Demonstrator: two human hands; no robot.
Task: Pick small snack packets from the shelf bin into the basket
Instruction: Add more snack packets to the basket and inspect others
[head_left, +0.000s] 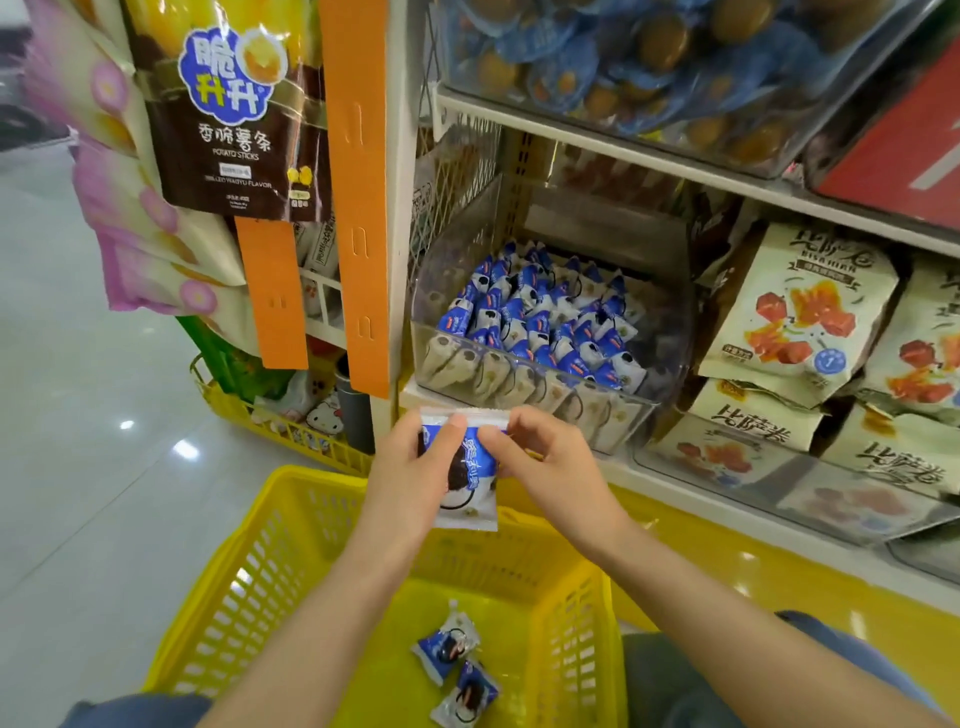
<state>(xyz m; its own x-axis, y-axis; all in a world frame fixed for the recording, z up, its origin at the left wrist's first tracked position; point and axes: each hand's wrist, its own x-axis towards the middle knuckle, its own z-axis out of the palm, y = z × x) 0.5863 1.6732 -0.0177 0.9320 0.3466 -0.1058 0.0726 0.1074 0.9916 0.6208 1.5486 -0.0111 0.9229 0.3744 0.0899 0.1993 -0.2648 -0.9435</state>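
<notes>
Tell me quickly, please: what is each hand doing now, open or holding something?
Left hand: grips the blue snack packet.
Right hand: pinches the same packet's top edge.

The left forearm (311, 623) and the right forearm (727, 613), both bare, are stretched away from the near edge and angled toward each other at the middle of the view. The left hand (410, 467) is held upright, its back turned to the left. Its thumb is laid across the front of a small snack packet (467, 499); the other digits are hidden behind it and are presumably curled round it. The right hand (553, 467) is held just to the right. The packet's upper right edge is pinched between its thumb and forefinger, and its remaining fingers (530, 422) are loosely curled. The two thumbs are set close together.
</notes>
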